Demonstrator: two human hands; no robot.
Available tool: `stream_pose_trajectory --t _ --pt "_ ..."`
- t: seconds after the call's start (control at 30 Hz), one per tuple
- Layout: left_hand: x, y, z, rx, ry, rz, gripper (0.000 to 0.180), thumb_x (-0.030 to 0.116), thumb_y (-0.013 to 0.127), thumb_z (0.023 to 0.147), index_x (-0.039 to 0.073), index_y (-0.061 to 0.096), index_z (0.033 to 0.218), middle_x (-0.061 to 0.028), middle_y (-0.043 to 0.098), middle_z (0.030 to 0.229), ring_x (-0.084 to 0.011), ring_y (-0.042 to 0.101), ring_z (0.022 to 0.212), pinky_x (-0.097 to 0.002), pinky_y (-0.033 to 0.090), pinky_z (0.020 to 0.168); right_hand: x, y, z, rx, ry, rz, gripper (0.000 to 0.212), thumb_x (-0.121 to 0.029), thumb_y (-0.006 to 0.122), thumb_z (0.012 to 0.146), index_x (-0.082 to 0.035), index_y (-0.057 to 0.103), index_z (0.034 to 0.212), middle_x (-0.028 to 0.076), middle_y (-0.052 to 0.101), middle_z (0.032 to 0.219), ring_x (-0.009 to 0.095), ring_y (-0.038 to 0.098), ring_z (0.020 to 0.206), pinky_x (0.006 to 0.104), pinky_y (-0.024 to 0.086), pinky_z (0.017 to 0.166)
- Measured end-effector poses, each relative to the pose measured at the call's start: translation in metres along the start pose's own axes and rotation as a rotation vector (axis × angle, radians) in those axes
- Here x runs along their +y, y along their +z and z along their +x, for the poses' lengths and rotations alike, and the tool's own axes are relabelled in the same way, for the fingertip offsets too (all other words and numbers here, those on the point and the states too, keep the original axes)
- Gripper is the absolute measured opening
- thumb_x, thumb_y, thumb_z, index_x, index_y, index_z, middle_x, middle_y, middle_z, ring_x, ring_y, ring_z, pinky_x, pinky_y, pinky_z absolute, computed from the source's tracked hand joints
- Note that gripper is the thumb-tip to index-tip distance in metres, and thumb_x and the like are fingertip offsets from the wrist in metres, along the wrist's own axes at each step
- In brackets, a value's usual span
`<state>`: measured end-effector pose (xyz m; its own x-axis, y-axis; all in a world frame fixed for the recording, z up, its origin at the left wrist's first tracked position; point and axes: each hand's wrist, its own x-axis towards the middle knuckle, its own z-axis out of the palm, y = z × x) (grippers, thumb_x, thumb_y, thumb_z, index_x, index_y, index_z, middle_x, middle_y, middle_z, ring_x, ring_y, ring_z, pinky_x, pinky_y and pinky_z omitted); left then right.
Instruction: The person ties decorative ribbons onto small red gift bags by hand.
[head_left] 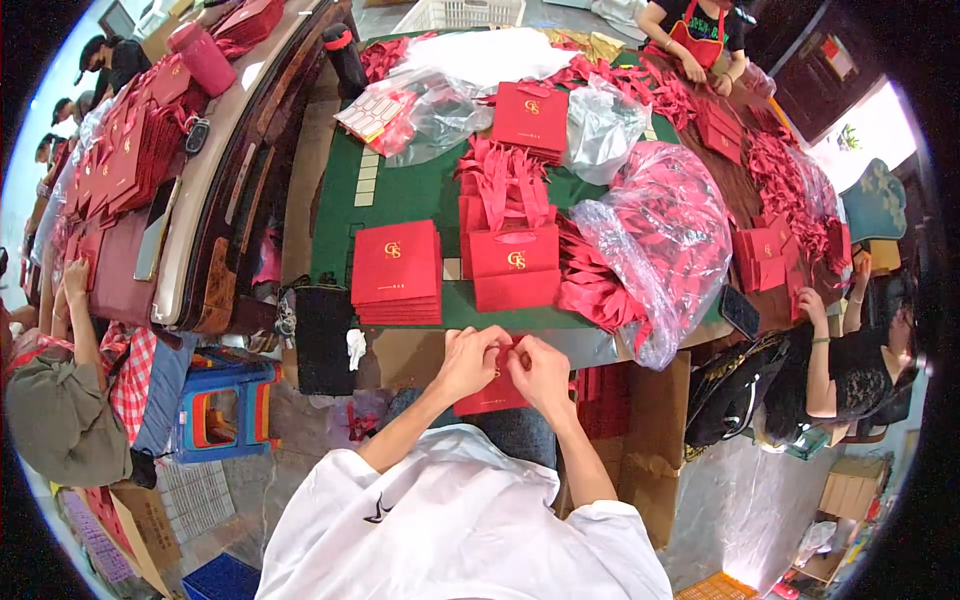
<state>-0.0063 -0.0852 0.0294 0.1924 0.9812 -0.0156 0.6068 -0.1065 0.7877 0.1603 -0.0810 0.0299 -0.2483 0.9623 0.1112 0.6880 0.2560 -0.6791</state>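
A small red paper gift bag (492, 397) with gold print rests in front of me, over my lap, just below the table edge. My left hand (468, 358) and my right hand (541, 368) are closed at its upper edge, fingertips pinching close together. Whether they also hold a ribbon there is hidden by the fingers. Beyond my left hand lies a neat stack of flat red bags (397, 272). Straight ahead sits a pile of red bags with ribbon handles (515, 270). To its right, a clear plastic sack (672, 240) bulges with red ribbons.
Farther back on the green table (335, 215) are another bag stack (530, 118) and crumpled plastic (606, 125). A phone (739, 313) lies at the right edge. Co-workers handle red bags around me. Blue stools (225, 405) stand left; a cardboard box (655, 440) stands right.
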Motion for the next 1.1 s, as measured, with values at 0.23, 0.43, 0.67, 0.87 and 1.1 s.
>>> stream_pose_trajectory --t 0.23,0.43,0.67,0.87,1.1 --pt "-0.004 0.001 0.001 0.025 -0.011 -0.042 0.015 0.013 0.070 0.082 0.012 0.066 0.097 -0.0033 0.071 0.084 -0.0247 0.066 0.084 -0.0415 0.038 0.085 -0.001 -0.011 -0.008 -0.063 0.292 0.238 0.020 -0.022 0.073 0.084 -0.003 0.068 0.090 0.012 0.067 0.079 0.023 0.070 0.076 0.0341 0.054 0.066" --pt "-0.002 0.005 0.001 0.066 0.016 -0.026 0.017 0.016 0.075 0.078 0.013 0.065 0.092 -0.0012 0.070 0.082 -0.0227 0.062 0.081 -0.0393 0.037 0.083 -0.005 -0.039 0.007 0.072 0.128 0.365 0.018 -0.017 0.073 0.085 -0.002 0.071 0.094 0.010 0.064 0.090 0.019 0.066 0.079 0.0302 0.053 0.067" --pt "0.009 0.006 -0.001 0.217 0.349 0.198 0.013 0.012 0.076 0.073 0.015 0.067 0.081 0.0015 0.066 0.078 -0.0204 0.056 0.077 -0.0377 0.037 0.081 0.035 -0.033 0.020 -0.292 -0.012 0.187 0.021 -0.025 0.066 0.086 -0.006 0.074 0.089 0.013 0.059 0.078 0.030 0.060 0.075 0.0413 0.048 0.069" --pt "0.007 0.002 0.003 0.220 0.534 0.295 0.008 0.015 0.072 0.075 0.015 0.066 0.080 0.0017 0.062 0.081 -0.0193 0.055 0.081 -0.0392 0.038 0.082 0.050 -0.029 0.033 -0.558 0.137 0.537 0.018 -0.017 0.068 0.087 -0.001 0.074 0.091 0.009 0.070 0.078 0.013 0.064 0.074 0.0303 0.049 0.069" --pt "0.014 -0.008 0.008 0.083 0.459 0.212 0.009 0.016 0.073 0.076 0.016 0.066 0.080 0.0002 0.060 0.080 -0.0211 0.056 0.082 -0.0390 0.038 0.082 0.055 -0.002 0.026 -0.292 0.379 0.693 0.014 -0.012 0.071 0.084 0.002 0.073 0.088 0.002 0.070 0.078 0.008 0.059 0.069 0.0261 0.049 0.063"
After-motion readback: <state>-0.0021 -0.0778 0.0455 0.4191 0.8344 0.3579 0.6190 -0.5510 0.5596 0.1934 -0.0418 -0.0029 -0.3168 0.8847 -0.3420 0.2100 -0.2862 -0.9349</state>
